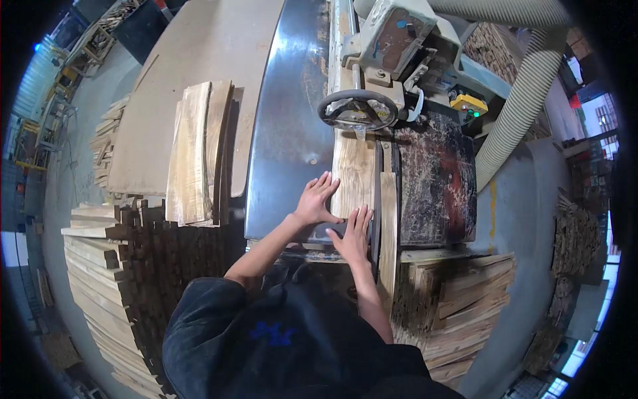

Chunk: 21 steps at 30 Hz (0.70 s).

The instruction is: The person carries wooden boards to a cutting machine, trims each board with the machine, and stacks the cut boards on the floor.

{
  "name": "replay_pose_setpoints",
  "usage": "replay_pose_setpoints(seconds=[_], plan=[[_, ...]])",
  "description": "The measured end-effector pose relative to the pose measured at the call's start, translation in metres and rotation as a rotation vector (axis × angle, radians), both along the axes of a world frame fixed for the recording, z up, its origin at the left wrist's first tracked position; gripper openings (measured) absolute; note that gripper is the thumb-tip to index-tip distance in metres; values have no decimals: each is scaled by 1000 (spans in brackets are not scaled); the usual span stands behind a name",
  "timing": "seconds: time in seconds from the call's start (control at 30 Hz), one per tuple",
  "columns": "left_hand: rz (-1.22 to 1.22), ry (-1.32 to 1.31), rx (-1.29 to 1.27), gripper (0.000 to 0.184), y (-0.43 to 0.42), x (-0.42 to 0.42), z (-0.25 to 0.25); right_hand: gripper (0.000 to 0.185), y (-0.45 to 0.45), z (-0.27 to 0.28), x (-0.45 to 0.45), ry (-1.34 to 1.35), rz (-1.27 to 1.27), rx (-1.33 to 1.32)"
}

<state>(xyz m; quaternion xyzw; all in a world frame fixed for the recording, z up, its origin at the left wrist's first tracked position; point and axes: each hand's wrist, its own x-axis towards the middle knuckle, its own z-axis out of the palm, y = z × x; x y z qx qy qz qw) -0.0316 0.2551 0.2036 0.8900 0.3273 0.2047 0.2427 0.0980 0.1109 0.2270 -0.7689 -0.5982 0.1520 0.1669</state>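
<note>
A wooden board (354,169) lies lengthwise on the machine's shiny metal table (287,133), its far end under the handwheel housing. My left hand (319,201) is at the board's left edge near its close end, fingers spread and thumb pointing right. My right hand (352,239) is at the near end of the board, fingers stretched forward and thumb out to the left. Neither hand wraps round the wood. A narrow wooden strip (389,233) lies along the right side of the board, beyond a dark metal guide.
Ahead stands the machine head with a handwheel (357,110), a yellow control box (468,102) and a ribbed hose (522,100). Several boards (198,153) lie on the brown side table (219,40). Wood stacks rise at lower left (100,286) and lower right (465,312).
</note>
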Motion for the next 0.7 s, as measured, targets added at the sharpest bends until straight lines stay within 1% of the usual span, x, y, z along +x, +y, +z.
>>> replay_pose_setpoints(seconds=[0.07, 0.1, 0.17, 0.23, 0.27, 0.3, 0.37, 0.4, 0.43, 0.5, 0.53, 0.57, 0.63, 0.7], plan=[[-4, -9, -40, 117, 13, 3, 5, 96, 12, -3, 5, 26, 6, 45], [3, -19, -53, 117, 20, 6, 7, 96, 19, -6, 8, 23, 2, 27], [3, -27, -57, 116, 34, 10, 3, 96, 34, -9, 13, -2, 18, 54], [17, -21, -9, 117, 46, 13, 2, 94, 49, -13, 19, -3, 4, 28], [39, -19, 23, 112, 51, 15, 3, 93, 55, -16, 21, -10, 3, 39], [36, -20, 21, 112, 54, 17, 3, 93, 62, -18, 22, -15, 1, 53], [54, -100, -54, 103, 61, 16, -4, 88, 76, -17, 27, -14, -22, -27], [34, -144, -170, 91, 66, 11, -6, 87, 84, -15, 30, 6, -33, -32], [48, -148, -160, 91, 74, 2, -4, 86, 92, -15, 34, 25, -36, -34], [1, -204, -196, 79, 91, -32, 7, 86, 108, -17, 43, 68, -37, -50], [172, -79, -57, 73, 92, -55, 30, 86, 114, -18, 46, 71, -37, -43], [288, -110, 99, 68, 105, -85, 28, 86, 122, -20, 49, 79, -29, -34], [565, -169, 339, 64, 134, -156, 38, 88, 135, -40, 61, 5, 22, 35], [982, -101, 196, 72, 141, -224, 64, 90, 151, -43, 67, 48, 24, 46]])
